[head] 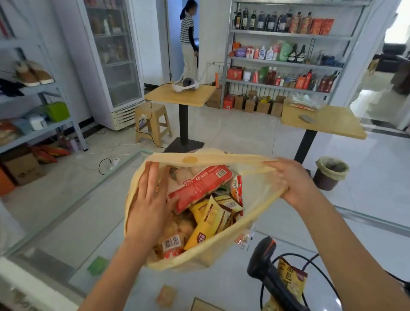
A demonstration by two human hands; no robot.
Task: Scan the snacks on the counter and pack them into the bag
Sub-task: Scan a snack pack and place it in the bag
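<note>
- Holding the bag (205, 257) open above the glass desk (224, 288), the right hand (288, 181) gripped its rim at the bag's 2 o'clock, fingers (276, 165) curled and clamped on the gathered plastic
- the left hand (149, 200) lay inside the mouth at 9 o'clock, fingers (152, 175) straight and together, pressed flat on the bag's inner wall just beside the red packet (200, 188)
- the snacks sat mostly in the bag, heaped to the rim; yellow packets (208, 220) lay below the red one, towards 5 o'clock
- one yellow snack packet (289, 284) was not yet packed; it lay on the desk at the bag's 4 o'clock, under the black scanner (266, 265); a small packet (167, 296) lay at 6 o'clock
- risk: the near rim sagged low and the load was heaped, so a tilt or a slack grip could probably spill packets onto the desk
- risk: only one side was truly gripped; the thin plastic might stretch or tear there under the weight
- risk: the scanner's cable (334, 303) looped round the leftover packet; pulling the packet out could drag the scanner along, or the packet could go in unscanned
- writing: barcodes showed on the red packet, on a yellow packet and on a packet (171, 245) at the bag's 7 o'clock; the red packet bore white print too blurred to read
- the packet under the scanner carried large Chinese characters that I could not read with confidence; a plain round orange sticker (190, 159) sat on the far rim
</note>
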